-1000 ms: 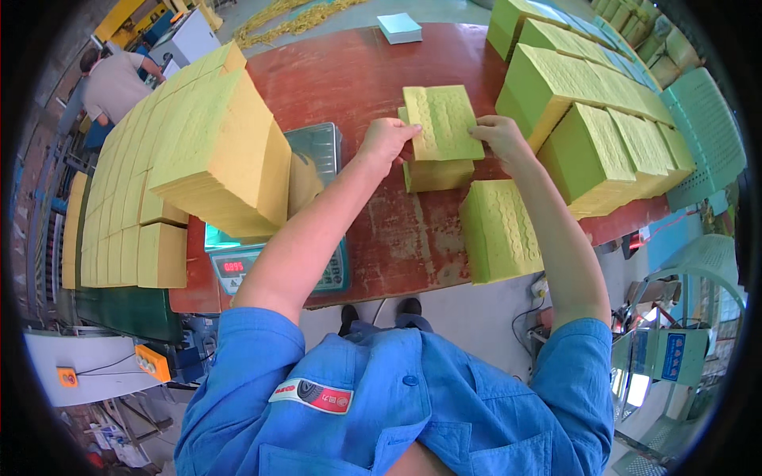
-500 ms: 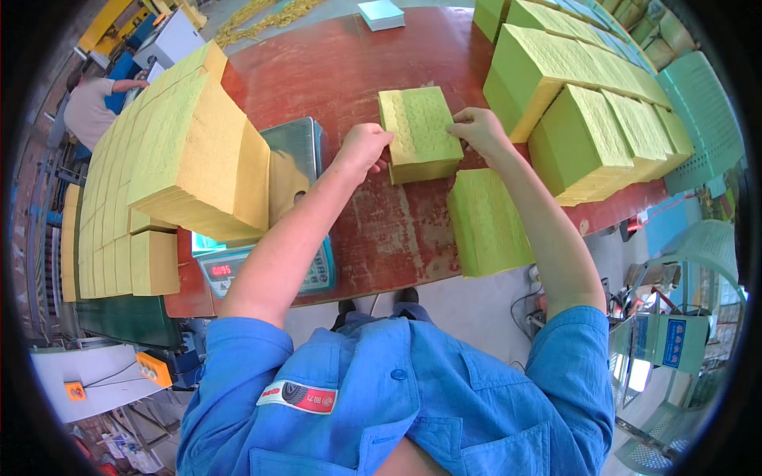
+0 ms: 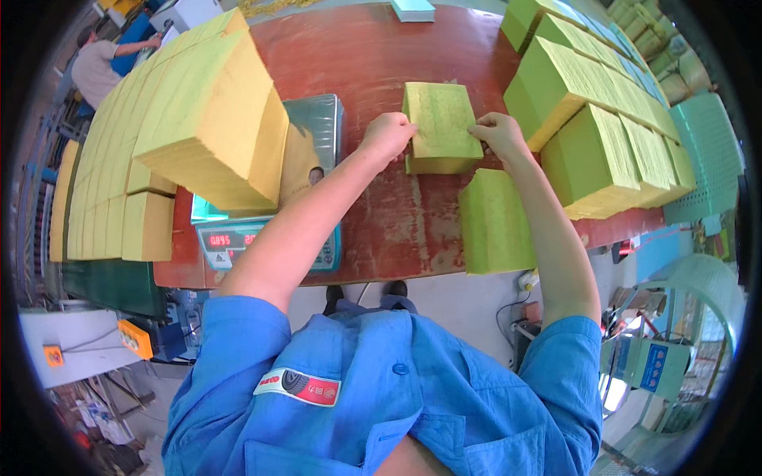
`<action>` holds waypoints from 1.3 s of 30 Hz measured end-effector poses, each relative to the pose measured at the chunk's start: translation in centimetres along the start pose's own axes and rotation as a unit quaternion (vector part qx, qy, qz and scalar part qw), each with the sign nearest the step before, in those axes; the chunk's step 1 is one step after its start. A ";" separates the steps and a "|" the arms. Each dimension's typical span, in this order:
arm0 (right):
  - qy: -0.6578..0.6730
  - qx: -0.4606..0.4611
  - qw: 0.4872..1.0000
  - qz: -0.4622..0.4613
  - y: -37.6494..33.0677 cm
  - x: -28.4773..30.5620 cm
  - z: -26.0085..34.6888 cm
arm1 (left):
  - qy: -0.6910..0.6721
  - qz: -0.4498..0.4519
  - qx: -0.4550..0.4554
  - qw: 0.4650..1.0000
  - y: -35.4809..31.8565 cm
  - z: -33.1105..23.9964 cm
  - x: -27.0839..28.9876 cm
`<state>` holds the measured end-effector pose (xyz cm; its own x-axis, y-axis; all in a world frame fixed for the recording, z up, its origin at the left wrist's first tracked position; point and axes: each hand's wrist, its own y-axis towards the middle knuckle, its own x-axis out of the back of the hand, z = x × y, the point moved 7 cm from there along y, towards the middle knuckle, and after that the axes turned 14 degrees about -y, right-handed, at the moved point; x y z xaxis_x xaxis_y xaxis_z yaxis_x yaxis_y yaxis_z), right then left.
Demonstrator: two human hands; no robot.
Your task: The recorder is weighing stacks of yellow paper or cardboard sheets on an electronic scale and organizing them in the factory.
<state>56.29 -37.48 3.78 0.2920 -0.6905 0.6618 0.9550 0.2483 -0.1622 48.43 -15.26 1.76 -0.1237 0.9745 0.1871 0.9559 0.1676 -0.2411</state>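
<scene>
A squat stack of yellow paper sheets (image 3: 442, 119) stands on the red tabletop in front of me, with a faint greenish band across its top. My left hand (image 3: 389, 136) is closed, thumb and fingers pinching the stack's left edge near the top. On the opposite side, my right hand (image 3: 498, 135) pinches the right edge in the same way. The lower fingers of both hands are partly hidden. Just nearer than the right hand, another yellow-green paper stack (image 3: 498, 226) sits at the table's front edge, partly behind my right forearm.
Tall yellow paper stacks (image 3: 210, 119) rise on the left, some on a digital scale (image 3: 332, 151) with a lit red display. More paper stacks (image 3: 591, 159) line the right of the red table (image 3: 373, 214). A pale blue pad (image 3: 413, 9) lies at the far edge. Another person (image 3: 97, 67) works far left.
The whole view has shifted a little, so the far edge sits higher. Both hands stay at the sides of the same stack, whose top looks smoother than before.
</scene>
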 end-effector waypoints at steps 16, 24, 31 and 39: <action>0.034 0.048 0.995 -0.081 -4.0 5.8 4.0 | 0.037 -0.095 -0.218 0.971 -4.8 -8.0 0.0; 0.054 -0.019 0.995 -0.081 -13.6 11.3 -0.5 | -0.230 0.192 -0.009 0.954 -10.4 -7.2 -7.8; 0.043 -0.060 0.996 -0.056 -18.3 10.0 -7.5 | -0.168 0.237 0.036 0.956 -13.5 -2.6 -13.0; 0.046 -0.044 0.995 -0.079 -19.0 9.7 -8.8 | -0.167 0.224 0.057 0.959 -14.9 -2.0 -13.6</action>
<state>41.42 -54.91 6.88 0.1379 -0.7759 0.6156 0.9890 0.0748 -0.1273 36.36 -31.36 4.70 0.1957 0.9428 -0.2697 0.8997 -0.2821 -0.3330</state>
